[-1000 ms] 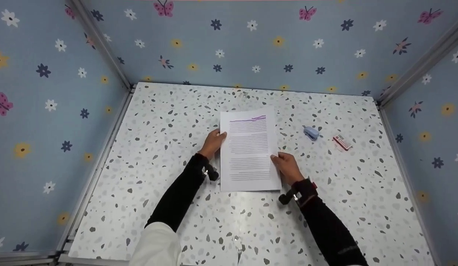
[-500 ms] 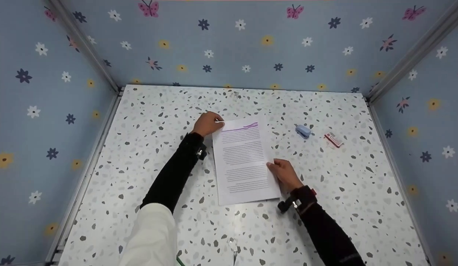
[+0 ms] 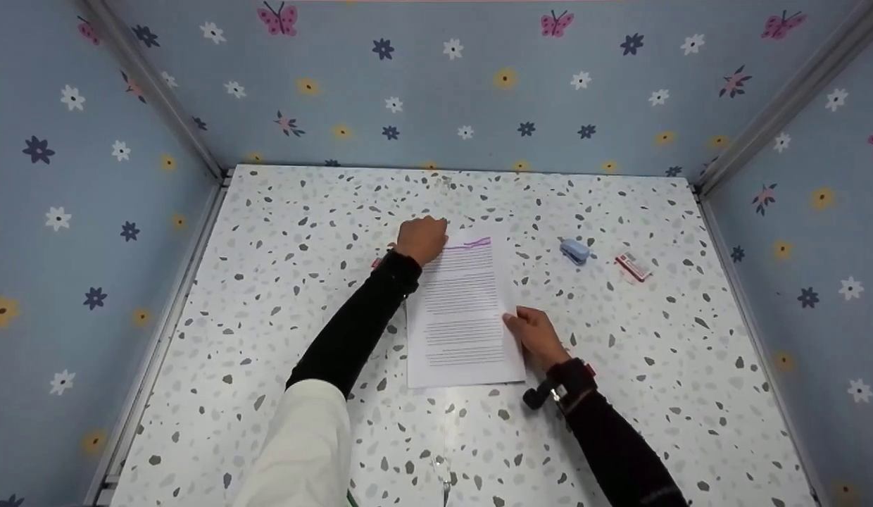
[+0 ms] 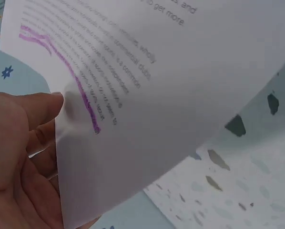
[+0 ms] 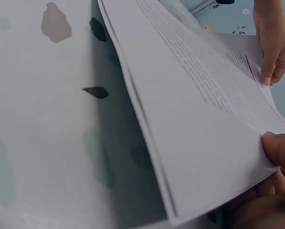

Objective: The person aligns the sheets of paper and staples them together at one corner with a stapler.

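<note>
1. The work in hand looks like squaring up a thin stack of white printed paper sheets with purple pen marks near the top (image 3: 465, 310), which lies on the white speckled terrazzo-pattern tabletop (image 3: 281, 296) just below the table's centre, long side running from 12 to 6 o'clock.
2. Done so far, as I judge it: the sheets lie gathered in one pile, edges roughly matched. The right wrist view shows the side edges slightly fanned, so the alignment is not finished.
3. Left, as I judge it: nothing fastens the pile yet. The small light-blue plastic stapler (image 3: 574, 251) sits untouched at about 2 o'clock from the stack, well apart from both hands.
4. The left hand (image 3: 422, 239) is at the stack's 11 o'clock corner, fingers curled round it, thumb on the printed face; the left wrist view shows that corner lifted off the table.
5. The right hand (image 3: 534, 335) pinches the stack's right edge at about 4 o'clock, thumb on top and fingers beneath.
6. Counts: one paper stack, with at least three sheets at the fanned edge, though the exact number cannot be told; one stapler; one small red-and-white flat box (image 3: 633, 266) just beyond the stapler at 3 o'clock; two hands, each with a dark sleeve and a wrist-worn camera.
</note>
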### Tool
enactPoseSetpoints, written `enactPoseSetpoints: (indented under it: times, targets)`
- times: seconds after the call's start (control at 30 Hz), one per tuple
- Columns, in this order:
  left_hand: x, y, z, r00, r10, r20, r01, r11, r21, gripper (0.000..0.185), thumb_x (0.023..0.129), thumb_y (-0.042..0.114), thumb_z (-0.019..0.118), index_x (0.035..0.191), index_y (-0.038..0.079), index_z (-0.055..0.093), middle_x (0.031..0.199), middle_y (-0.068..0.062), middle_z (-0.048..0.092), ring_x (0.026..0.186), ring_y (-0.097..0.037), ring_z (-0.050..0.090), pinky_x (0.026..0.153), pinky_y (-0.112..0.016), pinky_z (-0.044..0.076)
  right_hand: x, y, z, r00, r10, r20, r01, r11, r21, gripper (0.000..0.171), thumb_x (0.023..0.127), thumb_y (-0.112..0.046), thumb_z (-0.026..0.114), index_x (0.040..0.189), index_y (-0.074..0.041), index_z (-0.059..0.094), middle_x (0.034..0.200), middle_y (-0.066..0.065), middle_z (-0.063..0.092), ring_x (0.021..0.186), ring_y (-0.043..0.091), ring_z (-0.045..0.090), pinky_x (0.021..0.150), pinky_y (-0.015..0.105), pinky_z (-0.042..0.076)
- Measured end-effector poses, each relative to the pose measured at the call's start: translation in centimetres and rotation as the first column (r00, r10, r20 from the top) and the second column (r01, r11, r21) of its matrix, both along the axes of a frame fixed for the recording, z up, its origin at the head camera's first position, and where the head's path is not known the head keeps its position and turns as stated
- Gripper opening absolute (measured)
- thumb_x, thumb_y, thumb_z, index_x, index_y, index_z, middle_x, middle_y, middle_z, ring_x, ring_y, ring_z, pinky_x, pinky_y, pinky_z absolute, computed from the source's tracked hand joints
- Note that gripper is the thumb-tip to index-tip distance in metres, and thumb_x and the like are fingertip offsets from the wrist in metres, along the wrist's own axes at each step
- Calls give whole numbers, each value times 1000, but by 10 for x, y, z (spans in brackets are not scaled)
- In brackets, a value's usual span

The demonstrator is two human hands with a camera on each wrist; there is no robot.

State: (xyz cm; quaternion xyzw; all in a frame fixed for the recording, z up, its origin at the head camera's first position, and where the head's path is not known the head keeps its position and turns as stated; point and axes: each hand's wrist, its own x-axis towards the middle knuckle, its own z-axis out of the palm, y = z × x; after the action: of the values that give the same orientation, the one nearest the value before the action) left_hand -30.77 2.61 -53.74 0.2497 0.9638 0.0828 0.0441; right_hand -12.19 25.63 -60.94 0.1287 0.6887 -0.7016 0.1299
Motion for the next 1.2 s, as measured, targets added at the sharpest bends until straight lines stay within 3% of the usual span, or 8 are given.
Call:
enactPoseSetpoints:
  times: [0.07, 0.17, 0.4, 0.5, 0.67, 0.83, 1.03, 1.2]
  targets:
    - [1, 3, 1, 999, -21, -34, 20, 999, -33, 24, 105, 21, 58, 111, 2, 72, 88, -17, 72, 76, -31, 71, 64, -46, 59, 0, -1, 0, 1000, -2, -3, 2, 1000, -16, 25, 103, -13, 60, 121, 2, 69, 104, 20, 73, 88, 30, 71, 74, 34, 56]
    - [2, 6, 2, 999, -35, 15, 35, 999, 15, 25, 106, 22, 56, 113, 2, 69, 94, -17, 72, 81, -30, 71, 68, -45, 59, 0, -1, -1, 1000, 12, -13, -12, 1000, 2, 27, 103, -14, 59, 124, 1, 68, 105, 19, 73, 89, 30, 71, 74, 34, 56]
    - [-1, 7, 0, 970, -59, 234, -19, 947, 319, 27, 108, 19, 50, 122, 1, 65, 114, -16, 69, 98, -29, 67, 86, -42, 52, 1, -2, -1, 999, 33, -31, -31, 996, 85, 27, 103, -15, 60, 124, 1, 68, 99, 17, 73, 82, 27, 70, 69, 32, 55]
    - [-1, 7, -3, 966, -60, 250, -48, 914, 404, 25, 108, 17, 51, 119, 1, 67, 113, -15, 70, 96, -28, 65, 86, -42, 50, 1, -2, -1, 999, 21, -28, -18, 995, 96, 27, 103, -16, 61, 122, 0, 69, 97, 17, 73, 79, 25, 69, 66, 31, 54]
    - [0, 7, -10, 969, -59, 240, -50, 905, 423, 24, 107, 16, 52, 117, 2, 69, 111, -14, 70, 96, -26, 64, 88, -41, 49, 0, -1, 1, 998, 62, -21, -56, 975, 215, 24, 102, -20, 62, 110, 0, 72, 81, 12, 69, 61, 19, 60, 53, 28, 45]
    - [0, 6, -17, 962, -84, 261, -40, 898, 437, 23, 106, 15, 55, 114, 1, 71, 110, -14, 71, 98, -26, 64, 91, -40, 48, -13, 16, 15, 991, 122, -59, -82, 887, 454, 25, 101, -22, 62, 105, 0, 73, 77, 8, 68, 62, 17, 61, 54, 28, 48]
    - [0, 6, -25, 962, -91, 259, -25, 910, 415, 23, 106, 15, 56, 113, 1, 72, 110, -13, 72, 102, -27, 65, 91, -40, 49, -45, 59, 44, 985, 71, -154, 36, 801, 597, 28, 103, -18, 59, 119, 2, 69, 96, 18, 73, 80, 27, 70, 62, 28, 54]
    - [0, 6, -35, 956, -74, 284, -50, 912, 408, 23, 106, 16, 56, 114, 2, 72, 112, -12, 72, 104, -27, 66, 92, -40, 49, -75, 91, 61, 958, 73, -278, 161, 666, 728, 26, 102, -14, 59, 118, 2, 71, 101, 20, 71, 85, 30, 66, 70, 39, 51]
